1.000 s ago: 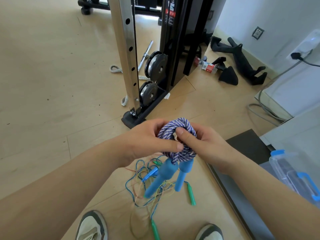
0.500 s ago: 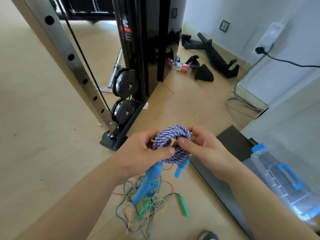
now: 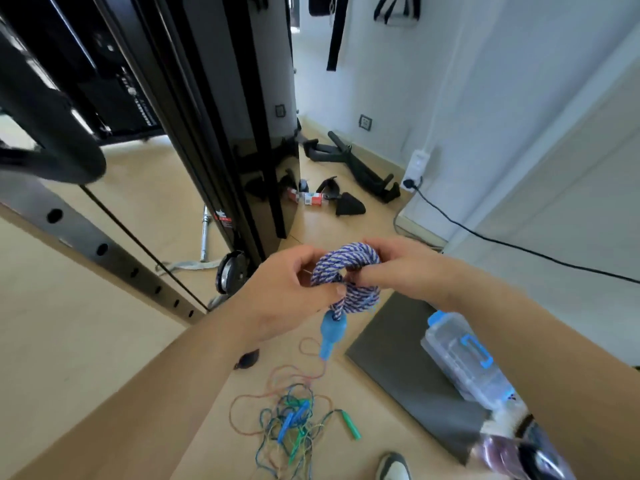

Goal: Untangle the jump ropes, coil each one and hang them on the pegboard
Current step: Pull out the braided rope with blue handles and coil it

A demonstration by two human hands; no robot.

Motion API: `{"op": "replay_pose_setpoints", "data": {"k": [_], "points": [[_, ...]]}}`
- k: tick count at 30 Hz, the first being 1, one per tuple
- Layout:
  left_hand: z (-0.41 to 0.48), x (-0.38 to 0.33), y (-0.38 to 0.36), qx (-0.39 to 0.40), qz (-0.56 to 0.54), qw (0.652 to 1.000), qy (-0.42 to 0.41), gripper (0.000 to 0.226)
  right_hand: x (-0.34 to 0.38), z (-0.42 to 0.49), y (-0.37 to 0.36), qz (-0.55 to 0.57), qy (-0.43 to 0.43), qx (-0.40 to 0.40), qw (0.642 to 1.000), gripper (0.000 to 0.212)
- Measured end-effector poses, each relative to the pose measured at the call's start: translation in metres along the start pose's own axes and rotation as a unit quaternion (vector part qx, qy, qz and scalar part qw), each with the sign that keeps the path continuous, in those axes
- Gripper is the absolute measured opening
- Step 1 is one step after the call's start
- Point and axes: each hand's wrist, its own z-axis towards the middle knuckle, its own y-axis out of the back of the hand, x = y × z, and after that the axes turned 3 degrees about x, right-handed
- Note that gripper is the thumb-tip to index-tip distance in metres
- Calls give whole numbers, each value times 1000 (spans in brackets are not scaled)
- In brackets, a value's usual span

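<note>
A purple-and-white braided jump rope (image 3: 349,268) is wound into a tight coil, held at chest height. My left hand (image 3: 287,289) grips the coil's left side with thumb and fingers curled round it. My right hand (image 3: 398,268) pinches the coil's right side. Its blue handles (image 3: 330,336) hang straight down beneath the coil. On the wooden floor below lies a tangle of thin blue, green and orange jump ropes (image 3: 287,420) with a green handle (image 3: 349,424) sticking out to the right. No pegboard is visible.
A black cable machine (image 3: 221,133) with weight plates (image 3: 228,275) stands close on the left. A dark mat (image 3: 408,372) carries a clear box with blue latches (image 3: 464,358). Black attachments (image 3: 360,168) lie by the wall. A power cord (image 3: 502,242) crosses at right. My shoe (image 3: 393,467) is below.
The view has swung up and moved closer to the machine. Both hands still hold the coiled rope, now higher above the floor tangle; the handles hang together.
</note>
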Motion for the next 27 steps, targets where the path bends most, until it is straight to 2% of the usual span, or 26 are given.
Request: {"op": "replay_pose_setpoints", "data": {"k": [6, 8, 11, 17, 21, 24, 27], "points": [[-13, -143, 22, -69, -41, 997, -21, 27, 107, -64, 69, 107, -21, -6, 994, 54], [-17, -184, 26, -75, -41, 996, -23, 27, 133, -81, 85, 128, -20, -29, 991, 50], [-16, -233, 24, -93, -33, 995, -18, 26, 167, -96, 106, 107, -29, -86, 990, 33], [18, -306, 5, -126, -121, 984, 21, 20, 210, -87, 161, 38, -47, -201, 978, 40], [49, -343, 9, -147, -164, 975, 37, 19, 229, -81, 202, 26, -33, -201, 979, 36], [66, -361, 16, -147, -166, 975, 18, 17, 242, -75, 226, 37, -9, -195, 980, 32], [82, -379, 25, -153, -147, 977, 9, 17, 257, -66, 246, 27, 3, -203, 979, 40]]}}
